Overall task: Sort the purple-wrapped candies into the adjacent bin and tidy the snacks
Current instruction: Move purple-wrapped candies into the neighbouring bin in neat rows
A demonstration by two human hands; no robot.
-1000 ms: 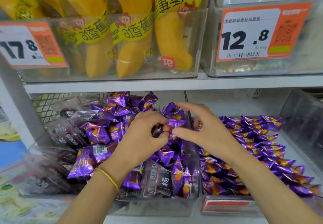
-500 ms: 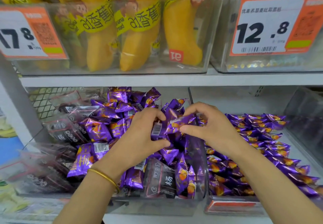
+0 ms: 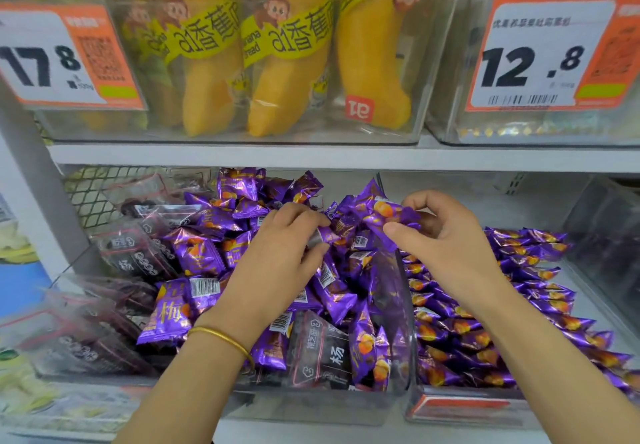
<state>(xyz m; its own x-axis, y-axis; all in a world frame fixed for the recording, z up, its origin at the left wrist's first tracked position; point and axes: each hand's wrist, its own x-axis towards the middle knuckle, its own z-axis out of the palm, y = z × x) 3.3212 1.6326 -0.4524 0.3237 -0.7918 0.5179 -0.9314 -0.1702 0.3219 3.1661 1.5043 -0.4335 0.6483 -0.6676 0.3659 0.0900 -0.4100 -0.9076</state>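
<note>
Left hand (image 3: 277, 256) is down on the heap, fingers curled, thumb and forefinger pinching a small purple candy (image 3: 327, 236) at the top of the pile. Right hand (image 3: 446, 239) has its fingers bent, tips pinching a second purple candy (image 3: 384, 215), which is held up above the clear wall between the two bins. The two hands are close together and the two candies are almost touching.

The left bin (image 3: 311, 405) is clear plastic and holds a messy mix: a loose heap of purple candies (image 3: 194, 253) jumbled with dark packets (image 3: 318, 350). More of the dark ones lie along its left side. The right bin (image 3: 460, 405) sits just beside it, sharing that wall, and holds sorted candies (image 3: 485, 305) in neater overlapping rows. It has an orange label strip on the front.

There is a gold bangle (image 3: 221, 336) on the left wrist.

The shelf board (image 3: 242, 156) runs above both bins. On it a clear box holds yellow banana bread packs (image 3: 207, 80) standing upright. An orange price tag (image 3: 52, 59) reads 17.8 at left, and another price tag (image 3: 533, 63) reads 12.8 at right.
</note>
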